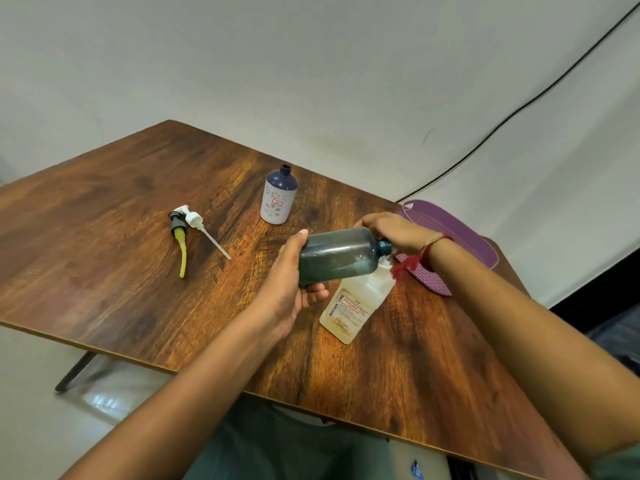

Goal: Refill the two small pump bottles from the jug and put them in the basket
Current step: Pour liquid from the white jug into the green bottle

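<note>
My left hand (294,289) grips the base of a translucent teal bottle (339,254), which lies tipped on its side in the air. Its open neck points right, above the mouth of a cream-coloured jug (353,306) standing on the table. My right hand (391,232) holds the bottle's neck end. A second small bottle (280,197), dark blue with a white patterned sleeve, stands upright and uncapped farther back. Two pump heads (187,225) lie side by side on the table to the left. A purple basket (450,237) sits at the table's right edge, partly hidden by my right wrist.
The wooden table (121,220) stands against a pale wall. A black cable (519,109) runs down the wall behind the basket. The table's near edge crosses the frame diagonally, with my lap and the floor below it.
</note>
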